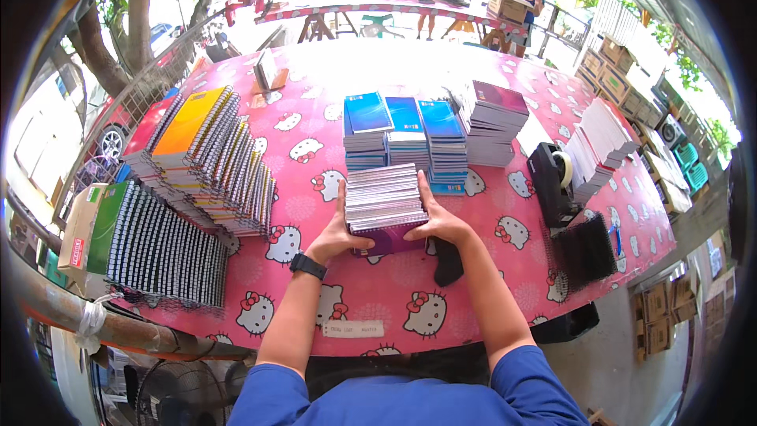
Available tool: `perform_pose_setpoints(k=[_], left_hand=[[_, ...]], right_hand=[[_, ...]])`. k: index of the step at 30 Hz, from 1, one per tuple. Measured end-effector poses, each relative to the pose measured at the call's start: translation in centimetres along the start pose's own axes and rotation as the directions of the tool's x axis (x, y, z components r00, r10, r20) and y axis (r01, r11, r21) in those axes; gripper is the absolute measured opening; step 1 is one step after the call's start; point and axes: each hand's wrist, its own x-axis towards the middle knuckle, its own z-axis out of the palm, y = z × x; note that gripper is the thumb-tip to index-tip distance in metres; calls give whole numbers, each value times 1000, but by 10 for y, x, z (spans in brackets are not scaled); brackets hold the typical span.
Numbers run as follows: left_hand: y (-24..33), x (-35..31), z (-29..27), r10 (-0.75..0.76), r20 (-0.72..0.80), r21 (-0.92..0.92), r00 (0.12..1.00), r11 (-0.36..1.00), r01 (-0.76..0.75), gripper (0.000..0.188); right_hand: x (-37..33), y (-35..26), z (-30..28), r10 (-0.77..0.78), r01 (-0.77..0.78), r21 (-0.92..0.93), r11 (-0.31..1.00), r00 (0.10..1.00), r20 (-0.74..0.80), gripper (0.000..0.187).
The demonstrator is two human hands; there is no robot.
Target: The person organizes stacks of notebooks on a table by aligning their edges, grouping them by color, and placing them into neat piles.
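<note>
A block of thin notebooks [385, 196] sits between my two hands, page edges up and a purple cover facing me. My left hand [341, 230], with a black watch on its wrist, grips the left side, its thumb on the purple cover. The right side is clasped by my right hand [443, 222], its thumb also at the front. Just beyond stand three stacks of blue notebooks [404, 115], close behind the block. Under my right wrist lies a small black object [448, 263] whose kind I cannot make out.
Yellow spiral notebooks [189, 128] and green ones [110, 225] are piled left, beside a cardboard box [77, 229]. Rightward stand maroon notebooks [498, 99], a tape dispenser [552, 185], white-edged notebooks [595, 150] and black spiral coils [583, 252]. A paper strip [352, 329] lies near the front edge.
</note>
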Motion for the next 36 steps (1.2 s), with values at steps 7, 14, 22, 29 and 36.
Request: perform_pose_setpoints(k=[7,14,22,29,36], left_hand=[[18,15,11,143,-57,199,988,972,-129,130],[24,30,-14,45,-78,26,996,999,-44,133],[20,27,6,-2,-163,-146,987,989,-23,127],[16,27,1,81,-231,-8,970,996,-85,132],[2,19,11,73,-261,56,963,997,-60,136]], right_hand=[[14,8,-18,-26,28,67,997,999,-31,135],[37,-5,-11,-87,96,120,988,993,-79,123],[38,8,-5,-8,3,223,975,1000,20,131],[48,-28,-17,-321,136,-550,824,912,-255,113],[77,-55,8,141,-102,-893,439,989,-44,92]])
